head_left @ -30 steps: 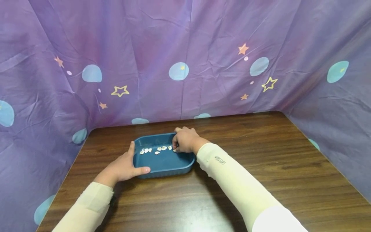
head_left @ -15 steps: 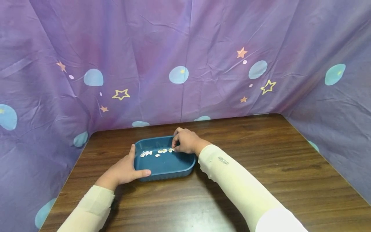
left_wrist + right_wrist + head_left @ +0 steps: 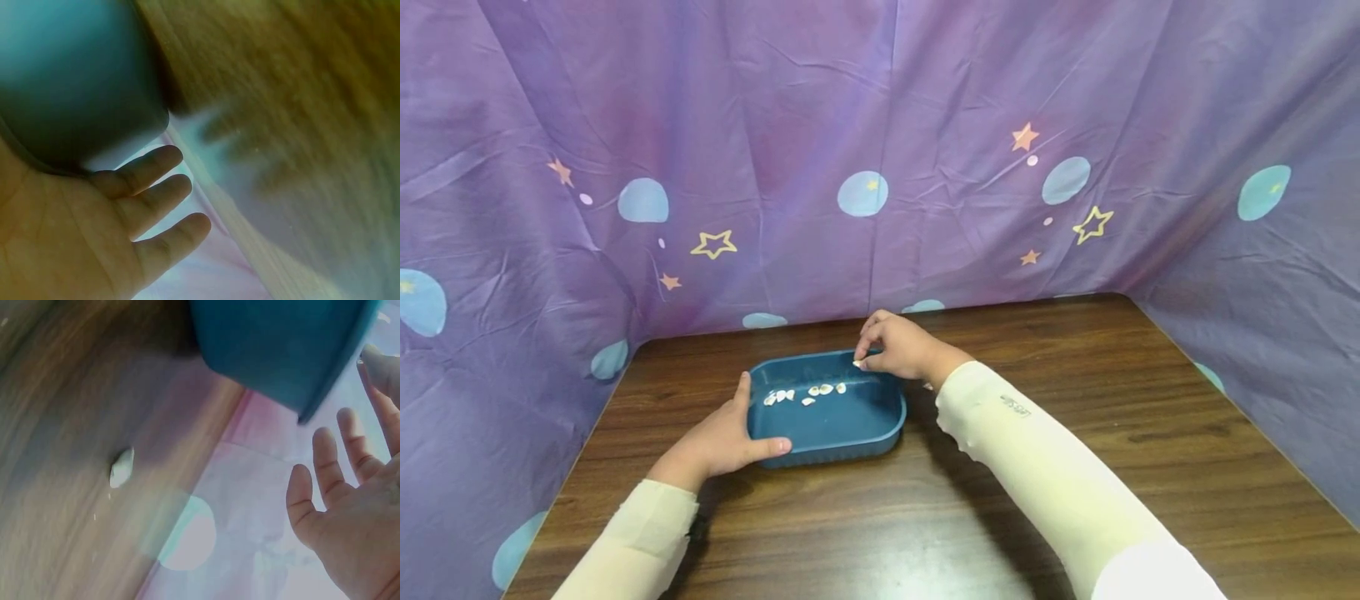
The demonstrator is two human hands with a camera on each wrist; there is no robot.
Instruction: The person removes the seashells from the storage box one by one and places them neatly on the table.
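Observation:
A blue tray (image 3: 827, 454) holds several small white seashells (image 3: 826, 389), mostly strung out in a loose row. At its left side, my left hand (image 3: 718, 433) rests against the wall and rim, thumb laid over the front rim. In the left wrist view, three straight fingers (image 3: 156, 194) extend beside the tray's outer wall. My right hand (image 3: 902, 346) is above the tray's back right part, pinching a small white seashell (image 3: 857, 363) between thumb and fingertips. Its other fingers spread loosely in the right wrist view, where the pinched shell is barely visible.
Another white shell (image 3: 122, 467) lies on the wooden table (image 3: 1075, 433), to the right of the tray, partly hidden behind the right wrist in the head view. A purple curtain (image 3: 805, 167) with stars and dots stands behind the table and at both sides.
My right hand has risen from the tray's floor toward the back right rim, lifting a shell from the right end of the row. My left hand stays on the tray.

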